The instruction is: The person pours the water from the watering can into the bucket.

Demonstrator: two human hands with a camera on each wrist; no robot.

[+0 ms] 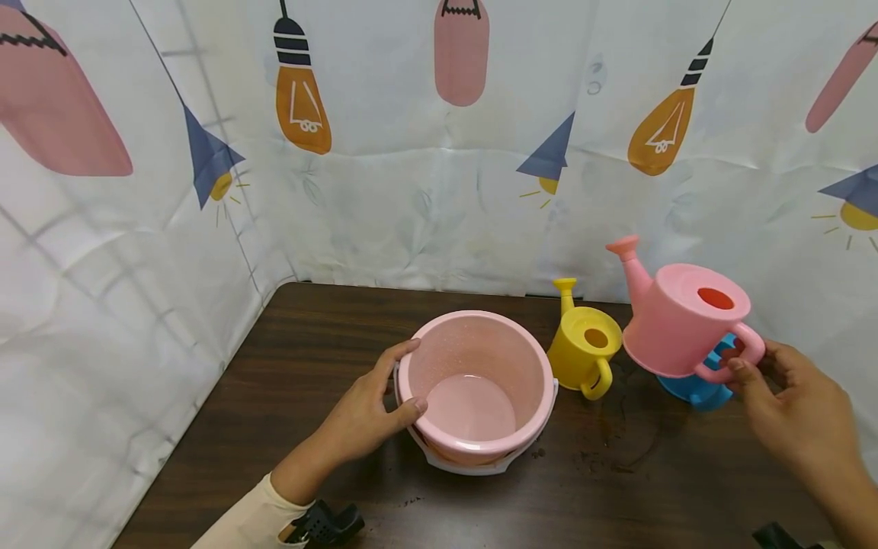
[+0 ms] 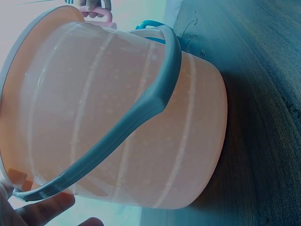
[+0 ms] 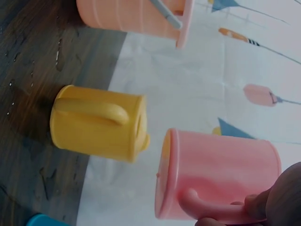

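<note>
A pink bucket [image 1: 480,358] with a white handle stands on the dark wooden table [image 1: 329,320] and holds a little water. My left hand [image 1: 373,408] grips its near-left rim, thumb over the edge. In the left wrist view the bucket [image 2: 122,117] fills the frame with its grey handle [image 2: 141,108] down. My right hand [image 1: 796,404] holds a pink watering can [image 1: 675,316] by its handle, lifted above the table and about level, spout pointing up-left. The right wrist view shows that pink can [image 3: 221,174] and fingers [image 3: 277,197] on its handle.
A yellow watering can [image 1: 583,347] stands just right of the bucket. A blue one [image 1: 700,381] sits behind the pink can, mostly hidden. Water spots mark the table near the cans. A patterned curtain [image 1: 439,152] closes the back and left sides.
</note>
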